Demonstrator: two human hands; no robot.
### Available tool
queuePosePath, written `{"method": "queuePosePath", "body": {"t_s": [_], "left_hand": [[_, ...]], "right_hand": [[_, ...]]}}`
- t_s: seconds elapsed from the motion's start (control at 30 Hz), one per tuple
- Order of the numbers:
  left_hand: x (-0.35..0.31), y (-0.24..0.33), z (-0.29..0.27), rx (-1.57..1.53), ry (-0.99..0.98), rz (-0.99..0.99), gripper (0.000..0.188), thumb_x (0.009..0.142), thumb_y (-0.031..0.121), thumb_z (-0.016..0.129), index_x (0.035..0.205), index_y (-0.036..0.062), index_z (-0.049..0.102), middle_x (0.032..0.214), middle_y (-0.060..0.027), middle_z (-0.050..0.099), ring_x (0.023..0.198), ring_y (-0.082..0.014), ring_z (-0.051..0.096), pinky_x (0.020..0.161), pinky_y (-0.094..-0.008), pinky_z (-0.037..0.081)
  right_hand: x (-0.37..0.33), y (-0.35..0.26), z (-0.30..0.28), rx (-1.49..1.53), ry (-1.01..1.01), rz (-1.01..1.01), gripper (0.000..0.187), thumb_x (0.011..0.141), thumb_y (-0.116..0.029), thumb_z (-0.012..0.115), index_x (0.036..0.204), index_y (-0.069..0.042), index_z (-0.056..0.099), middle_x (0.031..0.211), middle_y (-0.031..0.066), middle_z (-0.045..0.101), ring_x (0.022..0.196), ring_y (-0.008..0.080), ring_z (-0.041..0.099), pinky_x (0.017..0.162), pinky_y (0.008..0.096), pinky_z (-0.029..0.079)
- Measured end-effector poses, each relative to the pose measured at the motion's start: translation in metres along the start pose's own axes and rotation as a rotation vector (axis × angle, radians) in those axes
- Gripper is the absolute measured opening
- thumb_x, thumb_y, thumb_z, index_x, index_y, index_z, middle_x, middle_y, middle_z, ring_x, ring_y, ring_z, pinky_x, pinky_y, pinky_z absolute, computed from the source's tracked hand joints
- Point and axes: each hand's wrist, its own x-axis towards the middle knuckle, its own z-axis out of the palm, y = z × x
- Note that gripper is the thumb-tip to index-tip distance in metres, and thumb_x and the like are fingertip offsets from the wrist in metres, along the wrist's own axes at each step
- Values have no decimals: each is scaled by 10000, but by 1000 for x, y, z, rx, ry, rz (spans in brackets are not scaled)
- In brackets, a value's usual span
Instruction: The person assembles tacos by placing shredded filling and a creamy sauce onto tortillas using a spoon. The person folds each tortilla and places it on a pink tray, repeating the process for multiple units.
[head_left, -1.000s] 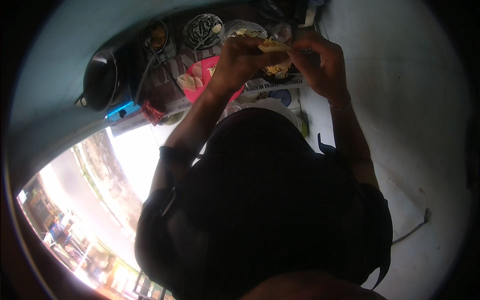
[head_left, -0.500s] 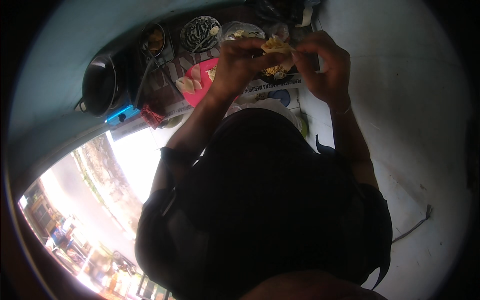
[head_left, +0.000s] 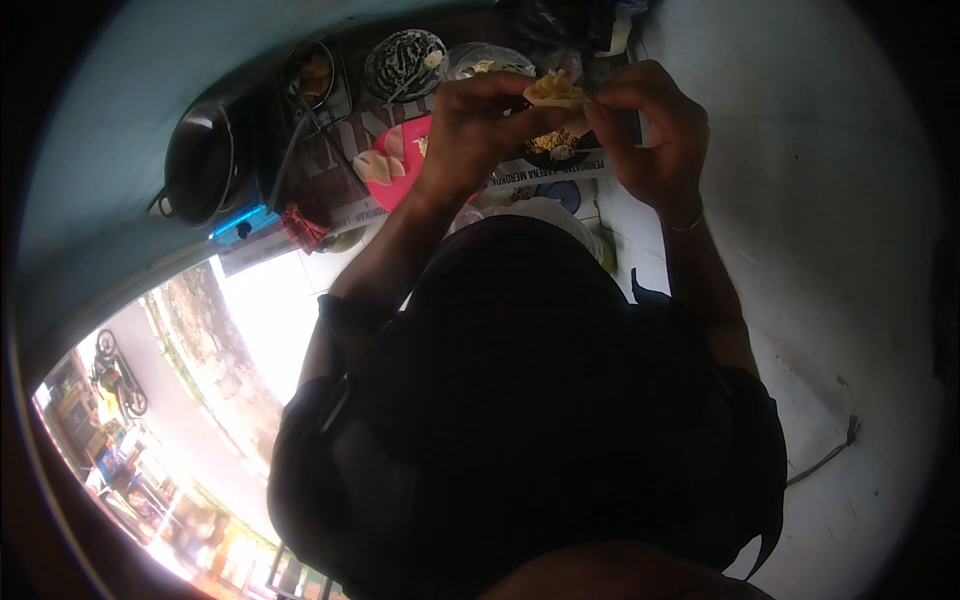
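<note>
"Looking down from head height, what's that between the hands?"

"A filled wrapper (head_left: 557, 92), held up above the right end of the counter (head_left: 320, 185), yellowish stuffing heaped on top. The left hand (head_left: 480, 125) has it from the left, thumb low and forefinger higher, a small gap between them taken up by the wrapper."

"And the right hand (head_left: 655, 130)?"

"Thumb and forefinger nearly together at the wrapper's right edge. They seem to be pinching it; how hard, I can't tell."

"Heavy, you think?"

"Light, I'd say, and floppy. Thin dough like that would probably tear if squeezed or stretched, and the loose stuffing could tumble out if it tipped. I'd support it underneath and touch only the bare rim."

"What's around it?"

"A dark bowl (head_left: 555, 145) of yellow crumbly food by the counter's near edge, toward the right. Left of that, partly behind the left forearm, a pink plate (head_left: 392, 192) with pale wrappers (head_left: 375, 167) on its left side. Toward the far edge there's a smeared bowl (head_left: 395, 70) with a spoon (head_left: 432, 60), and at the left end, a black pan (head_left: 200, 165)."
</note>
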Motion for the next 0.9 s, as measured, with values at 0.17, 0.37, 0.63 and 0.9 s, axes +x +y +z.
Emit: {"method": "queuePosePath", "body": {"t_s": [0.17,0.37,0.63,0.9], "left_hand": [[-3,0,-1,-15,6,19,198,761,27,745,948,-20,697,842,-63,701,721,-64,634,615,-183,495],[-3,-1,-3,148,-24,181,185,775,17,730,952,-26,693,849,-78,704,750,-91,651,663,-205,517],[0,-4,4,-80,-38,9,199,787,30,712,973,-33,682,897,-84,700,816,-104,650,735,-227,513],[0,-3,9,-7,-50,16,190,788,39,704,956,-45,684,886,-79,701,816,-105,651,745,-238,508]], "right_hand": [[3,-4,0,-24,-7,-39,118,755,-113,741,817,-46,666,785,72,644,715,183,638,633,286,515],[4,-3,1,-17,-14,-28,114,750,-101,743,811,-44,665,783,71,644,718,181,637,633,282,512],[3,-2,2,-31,23,-24,109,742,-97,743,801,-42,670,772,80,642,698,191,643,617,283,511],[-1,-2,0,-45,19,7,111,748,-105,741,807,-40,673,775,79,645,698,192,650,619,283,515]]}}
